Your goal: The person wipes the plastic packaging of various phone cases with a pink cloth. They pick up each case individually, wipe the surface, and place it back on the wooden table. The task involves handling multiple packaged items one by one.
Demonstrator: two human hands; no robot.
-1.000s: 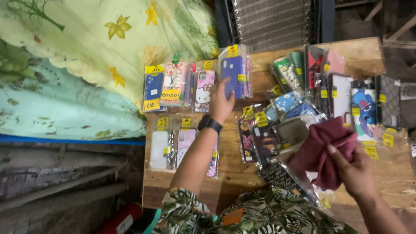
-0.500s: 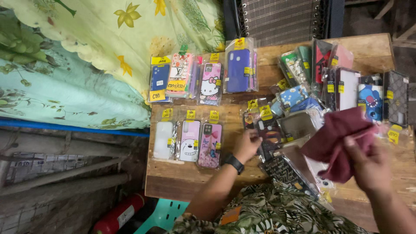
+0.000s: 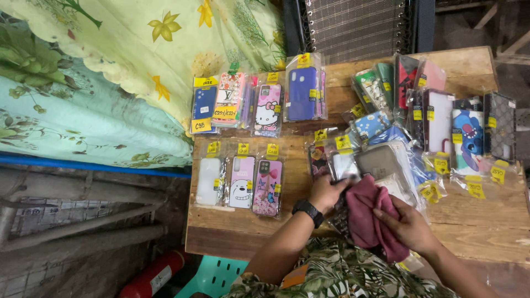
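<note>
My left hand (image 3: 326,191), with a black watch on the wrist, grips a clear-wrapped phone case (image 3: 343,165) at the near middle of a wooden table (image 3: 475,221). My right hand (image 3: 407,223) holds a maroon cloth (image 3: 369,216) bunched against that case. A loose pile of packaged phone cases (image 3: 386,165) with yellow tags lies just beyond both hands.
A row of three packaged cases (image 3: 240,181) lies flat at the table's left. More cases stand upright along the back (image 3: 259,105) and spread to the right (image 3: 469,138). Floral fabric (image 3: 110,72) hangs at the left. A red cylinder (image 3: 152,276) and a teal stool (image 3: 212,276) sit below the table.
My left hand pulled back from the upright blue case at the back and took hold of a case in the near pile. My right hand brought the maroon cloth leftward onto it.
</note>
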